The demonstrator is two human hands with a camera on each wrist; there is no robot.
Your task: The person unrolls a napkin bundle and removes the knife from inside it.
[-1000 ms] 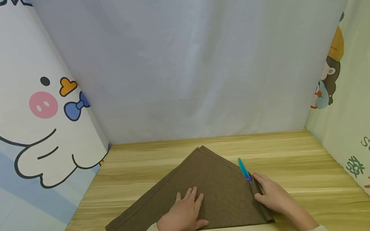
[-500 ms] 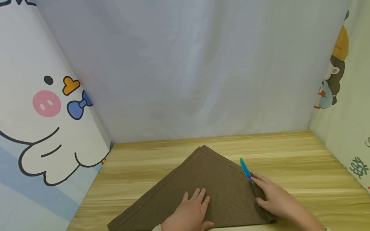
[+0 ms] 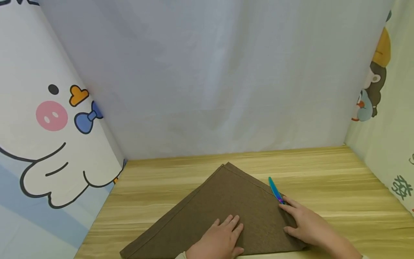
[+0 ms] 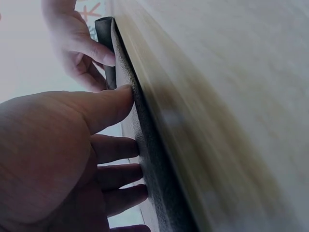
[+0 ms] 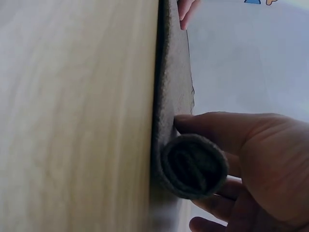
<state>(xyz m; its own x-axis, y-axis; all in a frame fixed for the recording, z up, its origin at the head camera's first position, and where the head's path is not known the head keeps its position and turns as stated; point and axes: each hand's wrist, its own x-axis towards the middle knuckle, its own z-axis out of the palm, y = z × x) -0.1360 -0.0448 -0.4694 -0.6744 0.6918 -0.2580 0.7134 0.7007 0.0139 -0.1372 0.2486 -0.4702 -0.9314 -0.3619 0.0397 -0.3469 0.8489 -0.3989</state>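
Note:
A brown cloth napkin [image 3: 249,205], folded into a triangle, lies on the table. My left hand [image 3: 221,239] rests on its lower middle with the fingers spread. At the napkin's right end, my right hand [image 3: 305,225] holds the rolled edge [image 5: 193,166] between thumb and fingers. Out of that roll's far end sticks a shiny blue-green table knife [image 3: 274,187], purple near the fingers; its other end is hidden in the cloth. Seen end-on in the right wrist view, the roll is a tight tube with layers inside. The left wrist view shows the left fingertips [image 4: 126,176] touching the cloth.
The wood-grain table [image 3: 349,190] reaches back to a pale hanging curtain [image 3: 226,79]. Printed cloth walls stand on both sides, with a cartoon bird [image 3: 61,144] on the left and a cartoon figure [image 3: 375,86] on the right.
My left hand has slid to the right across the napkin. The right hand's fingers have shifted over the roll, and the knife stays about where it was in the cloth.

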